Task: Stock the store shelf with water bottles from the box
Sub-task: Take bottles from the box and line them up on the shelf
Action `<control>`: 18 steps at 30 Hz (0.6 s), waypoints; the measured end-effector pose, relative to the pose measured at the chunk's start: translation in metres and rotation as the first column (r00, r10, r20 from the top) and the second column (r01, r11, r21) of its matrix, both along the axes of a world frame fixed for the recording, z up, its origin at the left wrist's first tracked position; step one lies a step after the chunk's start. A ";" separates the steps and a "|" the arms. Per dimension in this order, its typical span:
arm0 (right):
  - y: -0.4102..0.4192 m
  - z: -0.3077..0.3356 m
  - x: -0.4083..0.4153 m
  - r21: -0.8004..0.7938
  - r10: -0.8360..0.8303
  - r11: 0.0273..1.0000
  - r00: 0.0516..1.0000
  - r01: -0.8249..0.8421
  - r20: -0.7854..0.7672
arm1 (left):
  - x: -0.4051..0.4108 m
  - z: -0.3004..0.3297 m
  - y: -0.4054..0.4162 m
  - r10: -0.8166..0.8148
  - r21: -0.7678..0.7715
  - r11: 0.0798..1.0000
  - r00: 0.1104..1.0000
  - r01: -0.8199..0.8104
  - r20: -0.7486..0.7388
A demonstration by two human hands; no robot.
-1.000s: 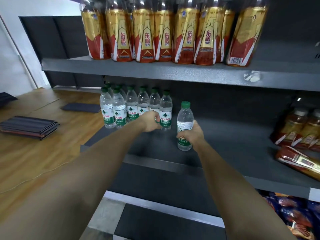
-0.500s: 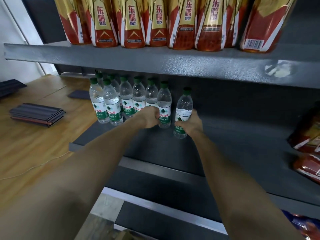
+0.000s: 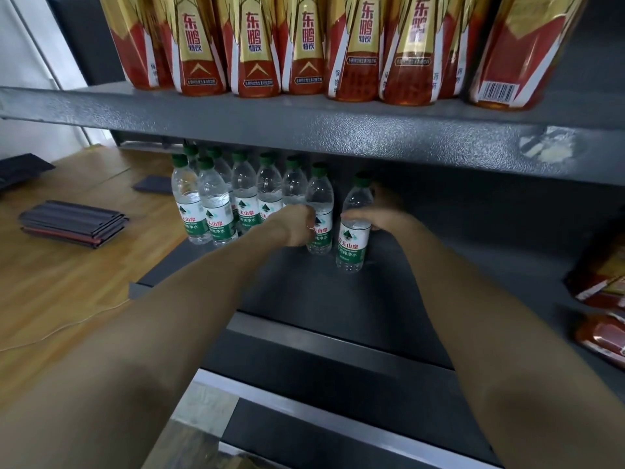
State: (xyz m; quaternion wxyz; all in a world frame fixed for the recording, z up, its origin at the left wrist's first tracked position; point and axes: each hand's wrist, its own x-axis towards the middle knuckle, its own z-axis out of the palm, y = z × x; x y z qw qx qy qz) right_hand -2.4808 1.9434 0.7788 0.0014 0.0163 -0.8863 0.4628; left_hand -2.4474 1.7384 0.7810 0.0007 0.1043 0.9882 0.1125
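Head view: on the dark grey metal shelf (image 3: 304, 299), left hand (image 3: 297, 228) curled round a clear green-capped water bottle (image 3: 319, 211) ending the standing row, right hand (image 3: 382, 218) gripping a second, slightly tilted clear green-capped bottle (image 3: 353, 238) just beside it, under gold-and-red drink bottles (image 3: 257, 45).

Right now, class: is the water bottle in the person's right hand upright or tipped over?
Upright. The water bottle has its green cap up and its base on the shelf, gripped by the right hand.

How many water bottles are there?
9. A cluster of seven on the shelf; left hand grips the eighth bottle, right hand the ninth bottle. Others may hide behind.
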 end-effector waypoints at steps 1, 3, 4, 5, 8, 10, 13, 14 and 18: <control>0.000 0.003 0.001 0.028 0.019 0.999 1.000 -0.019 0.004 | -0.001 0.001 0.000 0.001 0.003 1.000 1.000 -0.001 -0.002; -0.001 0.005 0.000 0.077 0.023 0.997 0.999 -0.022 -0.021 | -0.001 0.003 0.000 0.003 0.004 1.000 1.000 -0.003 -0.009; -0.002 0.006 -0.001 0.090 0.008 0.996 0.999 -0.004 -0.038 | 0.000 0.005 0.000 0.003 0.000 1.000 1.000 -0.003 -0.011; -0.003 0.006 -0.003 0.094 -0.004 0.995 0.998 0.010 -0.059 | 0.000 0.004 0.000 0.004 -0.006 1.000 1.000 -0.004 -0.008; -0.007 0.007 -0.006 0.100 -0.015 0.995 0.994 0.025 -0.105 | 0.000 0.003 -0.002 0.015 -0.023 1.000 1.000 -0.015 -0.004; -0.014 0.005 -0.009 0.074 -0.006 0.997 0.994 0.015 -0.113 | 0.000 0.002 -0.004 0.027 -0.036 0.999 1.000 -0.027 0.000; -0.021 0.005 -0.017 0.054 0.020 0.998 0.992 -0.014 -0.121 | -0.003 0.001 -0.005 0.041 -0.027 0.999 0.999 -0.041 0.010; -0.022 0.004 -0.020 0.048 0.016 0.999 0.992 -0.011 -0.124 | -0.004 0.001 -0.005 0.042 -0.023 0.999 0.999 -0.042 0.011; -0.025 -0.001 -0.032 0.109 -0.011 0.994 0.986 0.029 -0.165 | -0.005 0.003 -0.006 0.045 -0.028 0.999 0.999 -0.045 -0.003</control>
